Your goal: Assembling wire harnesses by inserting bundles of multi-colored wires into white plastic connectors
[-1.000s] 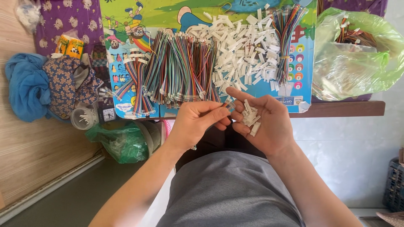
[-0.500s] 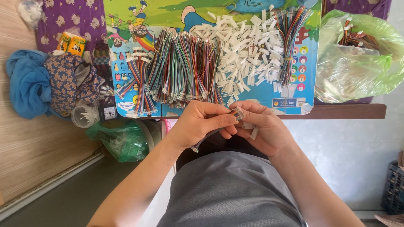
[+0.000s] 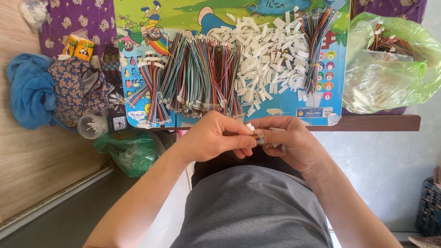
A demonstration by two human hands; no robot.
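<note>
We pinch a small connector [image 3: 258, 138] between our left hand [image 3: 216, 138] and right hand [image 3: 291, 142], both closed on it near our lap, below the wires [image 3: 197, 76] and housings [image 3: 268, 55] on the surface [image 3: 367, 122].

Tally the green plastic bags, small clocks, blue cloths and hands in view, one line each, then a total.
Green plastic bags: 2
Small clock: 1
Blue cloth: 1
Hands: 2, the left hand and the right hand, both pinching a small connector
Total: 6
</note>
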